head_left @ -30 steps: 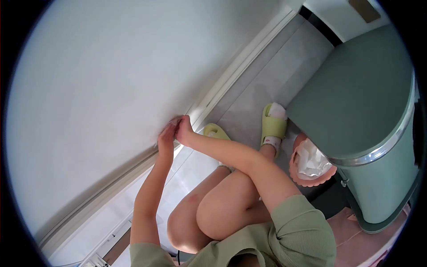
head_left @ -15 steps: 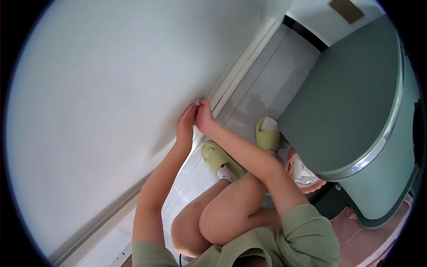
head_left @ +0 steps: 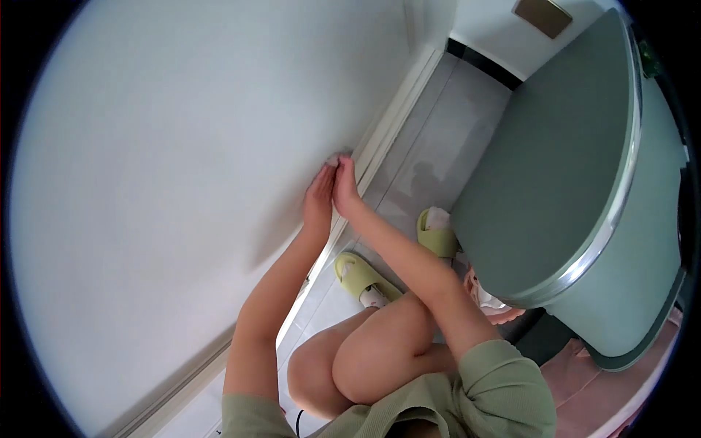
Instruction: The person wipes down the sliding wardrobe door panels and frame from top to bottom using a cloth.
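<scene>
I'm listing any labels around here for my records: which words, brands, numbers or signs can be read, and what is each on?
None can be read in this view.
Green bin: no lettering shows on the lid or visible side.
Brown plate on the far wall: no lettering shows.
Pale cloth or tissue: too small to tell.
Sock: small marks, too blurred to tell whether any are letters.

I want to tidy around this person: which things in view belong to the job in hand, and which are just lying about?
Seem part of the job:
- left hand and right hand, close together
- pale wad at their fingertips, material unclear
- white panel they reach to

Seem just about:
- green bin
- pink basket, partly hidden
- slippers, worn
</scene>
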The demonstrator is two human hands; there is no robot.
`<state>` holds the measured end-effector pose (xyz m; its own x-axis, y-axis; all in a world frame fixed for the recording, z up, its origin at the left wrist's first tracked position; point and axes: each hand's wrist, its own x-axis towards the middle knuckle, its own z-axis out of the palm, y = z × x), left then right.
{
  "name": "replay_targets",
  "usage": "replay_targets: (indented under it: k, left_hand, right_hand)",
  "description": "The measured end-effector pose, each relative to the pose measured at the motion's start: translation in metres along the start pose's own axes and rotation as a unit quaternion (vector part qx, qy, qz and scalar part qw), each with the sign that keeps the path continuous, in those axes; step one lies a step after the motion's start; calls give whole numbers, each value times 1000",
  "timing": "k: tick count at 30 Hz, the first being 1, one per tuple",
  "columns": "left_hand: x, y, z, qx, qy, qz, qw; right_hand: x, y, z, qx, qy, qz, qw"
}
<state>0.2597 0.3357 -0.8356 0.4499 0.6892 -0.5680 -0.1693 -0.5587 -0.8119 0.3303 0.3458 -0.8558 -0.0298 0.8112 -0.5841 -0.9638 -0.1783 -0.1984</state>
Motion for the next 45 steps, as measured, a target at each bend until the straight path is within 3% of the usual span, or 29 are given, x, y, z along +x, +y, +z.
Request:
replay_targets:
  k: [6, 7, 14, 15, 21, 25, 29, 34, 36, 40, 45]
  left_hand:
    - [-1, -79, -39, -113, -21, -6, 993]
    - [-7, -87, -43, -125, -27, -20, 992]
    - [-69, -120, -35, -190, 20, -169, 967]
    - [-76, -122, -31, -205, 24, -187, 960]
    - [-117, -145, -36, -220, 65, -260, 938]
    - [-112, -152, -44, -215, 22, -223, 951]
    - [-88, -148, -52, -164, 26, -200, 966]
    - [-55, -135, -52, -109, 53, -173, 978]
    - [-31, -132, -54, -72, 34, -121, 989]
    - [16, -117, -54, -22, 29, -58, 998]
    - [70, -73, -49, 3, 41, -42, 998]
  right_hand:
    - [8, -23, 24, -81, -68, -165, 981]
    - [-2, -29, 25, -127, -152, -177, 964]
    - [-63, -25, 82, -268, -207, -260, 904]
    - [-72, -27, 88, -325, -211, -271, 881]
    - [-110, -45, 118, -361, -198, -206, 888]
    - [-110, -55, 120, -380, -190, -203, 882]
    - [-83, -56, 103, -436, -158, -281, 840]
    - [-24, -25, 84, -366, -32, -247, 897]
    - [-7, -30, 75, -310, -14, -225, 923]
    - [23, -40, 43, -159, -33, -162, 973]
    - [56, -45, 0, -41, -56, -138, 988]
